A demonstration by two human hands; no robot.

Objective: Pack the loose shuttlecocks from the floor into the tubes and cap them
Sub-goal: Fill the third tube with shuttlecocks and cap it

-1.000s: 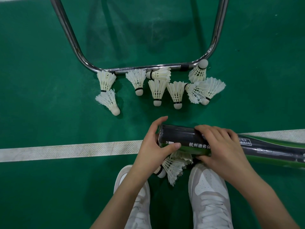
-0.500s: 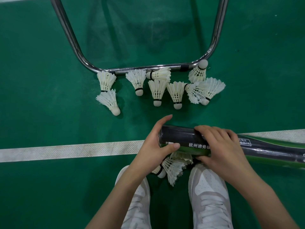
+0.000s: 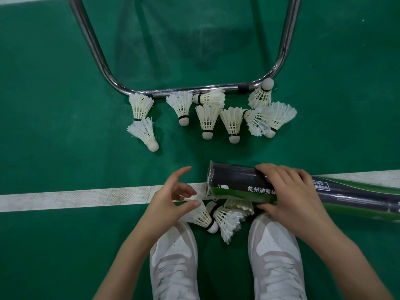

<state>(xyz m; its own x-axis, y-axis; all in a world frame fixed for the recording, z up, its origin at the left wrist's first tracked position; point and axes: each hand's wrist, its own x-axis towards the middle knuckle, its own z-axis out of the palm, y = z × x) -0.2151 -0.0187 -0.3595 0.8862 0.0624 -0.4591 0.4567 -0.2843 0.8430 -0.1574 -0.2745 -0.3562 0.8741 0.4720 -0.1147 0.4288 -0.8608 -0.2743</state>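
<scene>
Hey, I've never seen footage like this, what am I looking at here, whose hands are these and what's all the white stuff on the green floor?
This is one camera worn on a person's head, looking down at their own hands and white shoes. The floor is a green court with a white line. Loose shuttlecocks lie by a metal frame, with a few more between the shoes. The right hand grips a dark tube. The left hand holds nothing, fingers loosely curled just above a shuttlecock.
</scene>
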